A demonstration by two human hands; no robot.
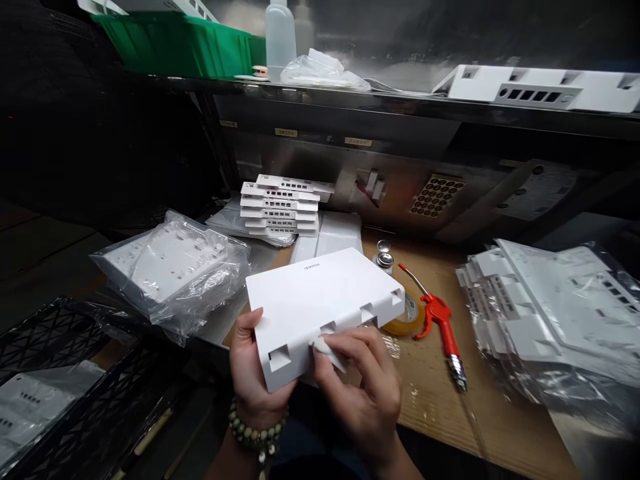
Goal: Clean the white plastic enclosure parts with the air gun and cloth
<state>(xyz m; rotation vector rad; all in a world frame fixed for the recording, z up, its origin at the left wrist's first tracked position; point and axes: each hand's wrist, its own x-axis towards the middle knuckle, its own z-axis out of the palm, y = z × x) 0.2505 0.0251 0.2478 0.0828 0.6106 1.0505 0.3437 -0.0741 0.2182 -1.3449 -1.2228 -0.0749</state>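
Left hand (253, 373) grips the near-left corner of a white plastic cover (320, 303), held tilted above the cardboard-topped bench (440, 407). Right hand (363, 387) pinches a small white wipe (327, 350) against the cover's notched near edge. Red air blow gun (440, 320) lies just right, beside a tape roll (405, 317).

Two hands: left hand (255, 373), right hand (363, 390). One white cover (320, 303) held, one small white wipe (327, 348). Five covers in the stack (283, 207). One red air gun (443, 323), one tape roll (406, 317), two bottles (280, 33), one green tray (175, 43).
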